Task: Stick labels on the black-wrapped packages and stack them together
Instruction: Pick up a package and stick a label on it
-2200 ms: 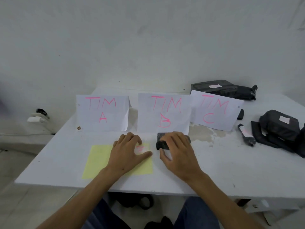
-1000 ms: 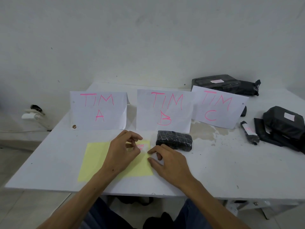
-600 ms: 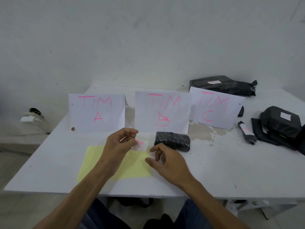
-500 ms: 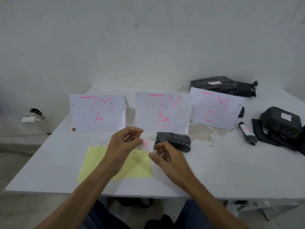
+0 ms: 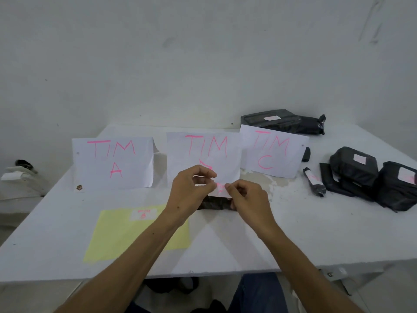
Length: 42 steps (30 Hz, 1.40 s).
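You pinch the small white label (image 5: 220,190) between your left hand (image 5: 188,195) and right hand (image 5: 248,199), both grips clamped on it, just above the black package (image 5: 214,204) on the surface (image 5: 293,233).

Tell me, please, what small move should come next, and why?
Probably lower the label onto the black package and press it flat: both hands, left and right, pinch it just above the package, which shows no label.
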Tool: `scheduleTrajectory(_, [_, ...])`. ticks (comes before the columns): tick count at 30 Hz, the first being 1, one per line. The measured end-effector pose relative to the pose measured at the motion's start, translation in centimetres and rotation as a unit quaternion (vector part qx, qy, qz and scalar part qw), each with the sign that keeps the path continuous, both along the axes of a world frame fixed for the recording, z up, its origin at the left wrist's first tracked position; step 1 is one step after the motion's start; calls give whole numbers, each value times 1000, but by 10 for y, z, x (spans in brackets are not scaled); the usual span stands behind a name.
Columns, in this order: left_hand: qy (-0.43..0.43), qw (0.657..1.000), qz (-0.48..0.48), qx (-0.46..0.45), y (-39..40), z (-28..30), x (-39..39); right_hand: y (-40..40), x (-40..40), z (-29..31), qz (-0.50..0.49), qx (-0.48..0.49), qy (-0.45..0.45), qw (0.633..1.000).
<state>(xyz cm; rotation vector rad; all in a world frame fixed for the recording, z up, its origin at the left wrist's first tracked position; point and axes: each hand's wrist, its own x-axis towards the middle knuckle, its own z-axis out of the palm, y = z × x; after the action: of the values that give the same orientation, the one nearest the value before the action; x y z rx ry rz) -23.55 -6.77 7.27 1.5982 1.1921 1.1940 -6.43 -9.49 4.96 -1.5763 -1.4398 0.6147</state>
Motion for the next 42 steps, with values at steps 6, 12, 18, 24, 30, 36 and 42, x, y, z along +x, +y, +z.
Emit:
scheduleTrajectory(6, [101,994,43,19,19,-5,10,20,2,6,-17,-32,-107,994])
scheduleTrajectory(12, [160,985,64,21,23,-9,10,32,-5,6,-32,-73,-201,976])
scheduleTrajectory(18, [196,979,54,34,25,-12,8,34,-9,12,-47,-121,-282,950])
scheduleTrajectory(24, [210,974,48,67,29,-12,7,29,2,20,-35,-121,-303,945])
scheduleTrajectory(30, [247,958,33,141,26,-22,5,20,17,4,22,1,-254,967])
scheduleTrajectory(36, [348,904,13,246,17,-38,-11,8,34,-30,117,137,-334,925])
scheduleTrajectory(42, [451,846,14,283,-4,-53,-13,1,41,-37,120,121,-333,927])
